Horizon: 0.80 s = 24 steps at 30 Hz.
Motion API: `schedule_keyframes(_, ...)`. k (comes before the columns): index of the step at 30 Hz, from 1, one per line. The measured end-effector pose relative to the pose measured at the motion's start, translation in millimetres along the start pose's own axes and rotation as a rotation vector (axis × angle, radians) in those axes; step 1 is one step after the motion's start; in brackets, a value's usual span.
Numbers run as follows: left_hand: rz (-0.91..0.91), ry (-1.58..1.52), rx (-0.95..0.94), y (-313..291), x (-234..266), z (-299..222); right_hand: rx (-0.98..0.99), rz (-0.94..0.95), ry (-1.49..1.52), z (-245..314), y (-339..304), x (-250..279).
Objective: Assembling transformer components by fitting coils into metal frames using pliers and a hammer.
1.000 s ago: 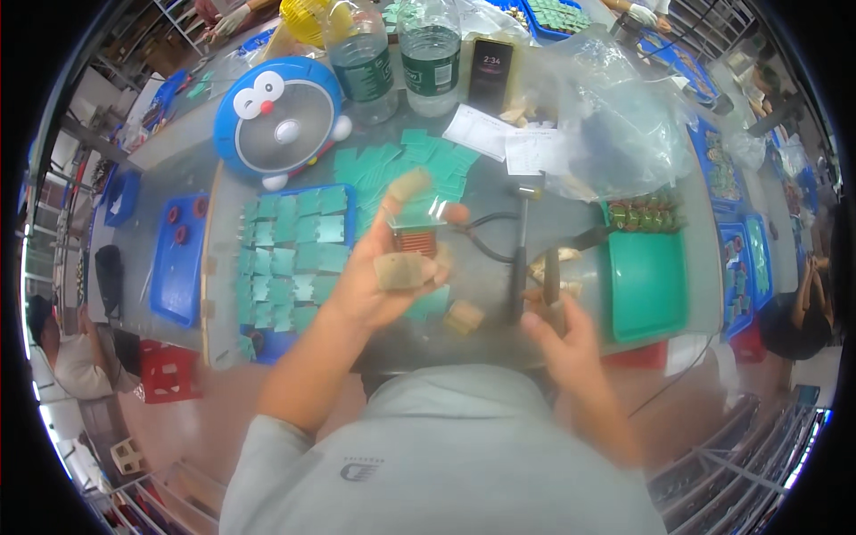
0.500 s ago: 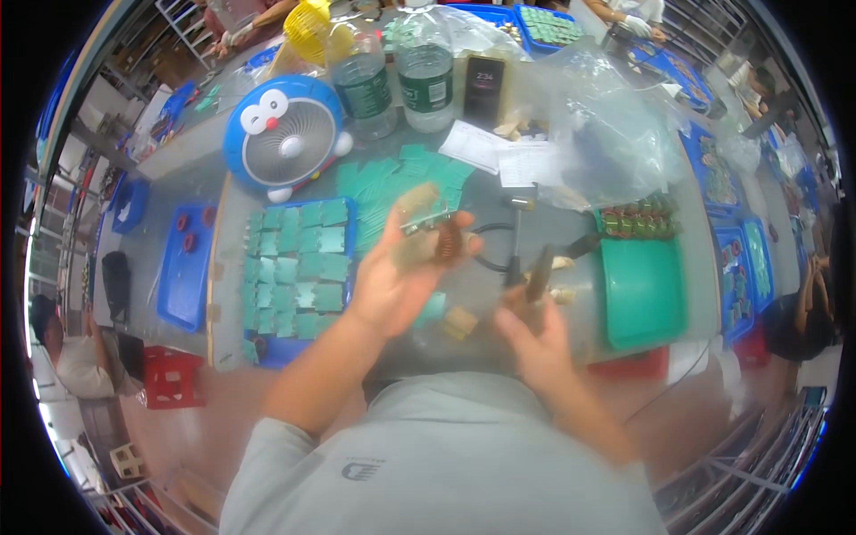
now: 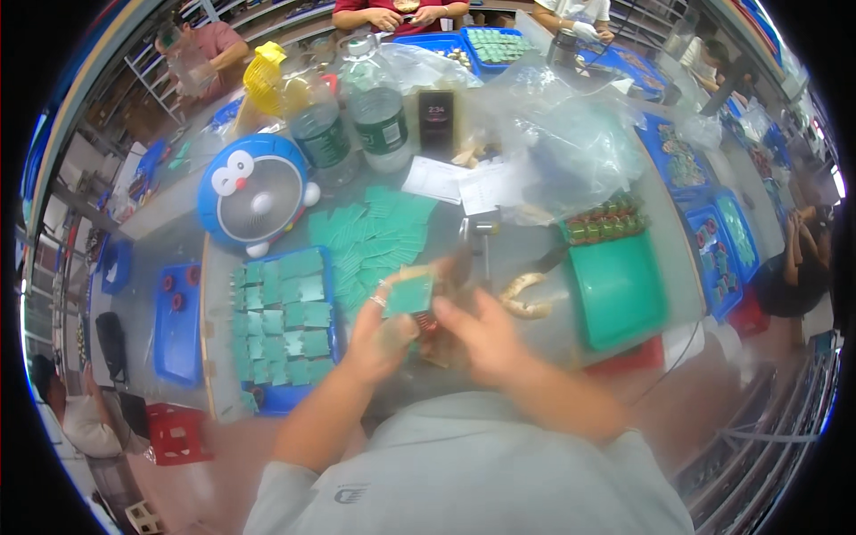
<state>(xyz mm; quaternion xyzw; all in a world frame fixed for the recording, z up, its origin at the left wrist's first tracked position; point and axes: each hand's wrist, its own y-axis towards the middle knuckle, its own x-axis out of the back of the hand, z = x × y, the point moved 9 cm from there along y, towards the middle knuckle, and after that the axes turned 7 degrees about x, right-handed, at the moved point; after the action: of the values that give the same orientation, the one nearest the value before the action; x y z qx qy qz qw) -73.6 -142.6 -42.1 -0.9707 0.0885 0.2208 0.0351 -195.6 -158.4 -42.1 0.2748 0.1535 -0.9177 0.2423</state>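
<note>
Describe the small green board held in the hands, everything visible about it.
The small green board is a flat, roughly square teal-green piece, like a circuit board, matching the loose ones piled on the table behind it. It is held up tilted, its broad face toward the camera, above the table's near edge. The left hand grips its left and lower edges, and the right hand meets it from the right. Motion blur hides any surface detail.
</note>
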Motion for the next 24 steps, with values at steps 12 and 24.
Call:
schedule_keyframes(12, -0.162, 0.522, -0.302, -6, -2, -32, 0.636, 0.150, -1.403, 78, -30, -1)
schedule_keyframes(24, 0.035, 0.874, -0.451, -22, -32, -71, 0.633, 0.373, -1.544, 101, -25, -18)
